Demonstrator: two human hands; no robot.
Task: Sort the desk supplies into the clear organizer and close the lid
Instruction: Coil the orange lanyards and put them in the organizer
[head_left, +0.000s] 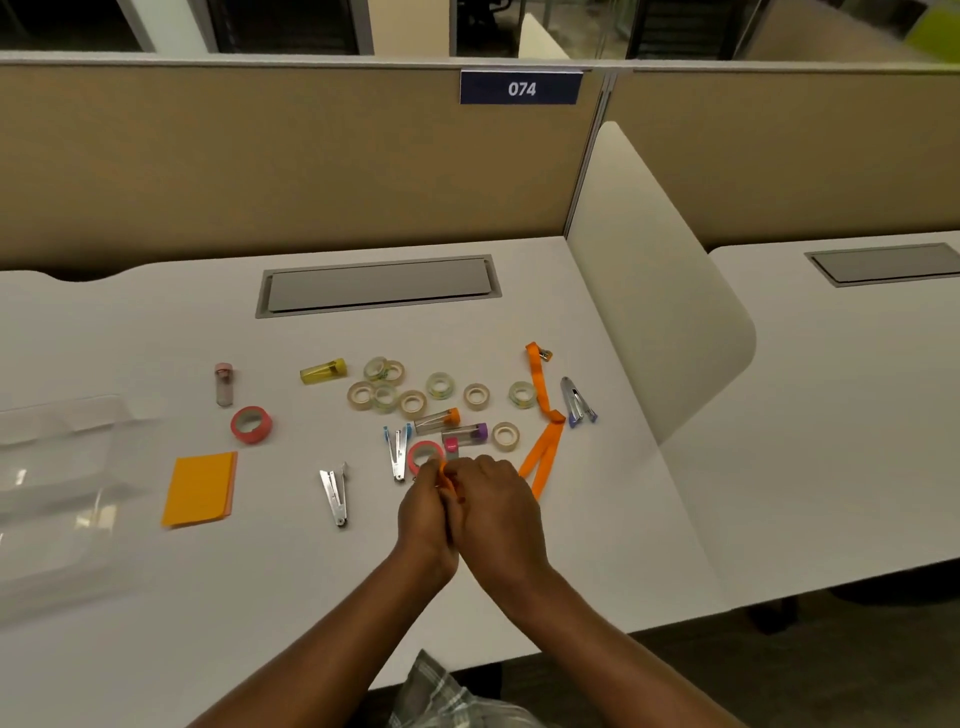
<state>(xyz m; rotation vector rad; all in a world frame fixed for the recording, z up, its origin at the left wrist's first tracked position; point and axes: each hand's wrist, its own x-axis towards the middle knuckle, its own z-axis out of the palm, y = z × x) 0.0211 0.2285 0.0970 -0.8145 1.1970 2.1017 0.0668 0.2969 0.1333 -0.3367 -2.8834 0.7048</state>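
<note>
My left hand (427, 512) and my right hand (496, 512) are pressed together at the desk's middle, both closed on the near end of an orange lanyard (543, 421) that trails back to the right. The clear organizer (57, 499) lies at the far left edge, its lid state unclear. Several clear tape rolls (413, 404) are scattered behind my hands, with a red tape roll (251, 425) further left and a pink one (423, 456) touching my fingertips. Small capped tubes (436, 420) lie among the rolls. An orange sticky-note pad (200, 488) lies near the organizer.
Staple removers lie at the middle left (335, 493), the centre (397, 451) and the right (575, 402). A yellow tube (323, 371) and a pink-capped vial (224, 384) sit further back. A grey cable hatch (378, 286) and a white divider (654, 291) bound the desk.
</note>
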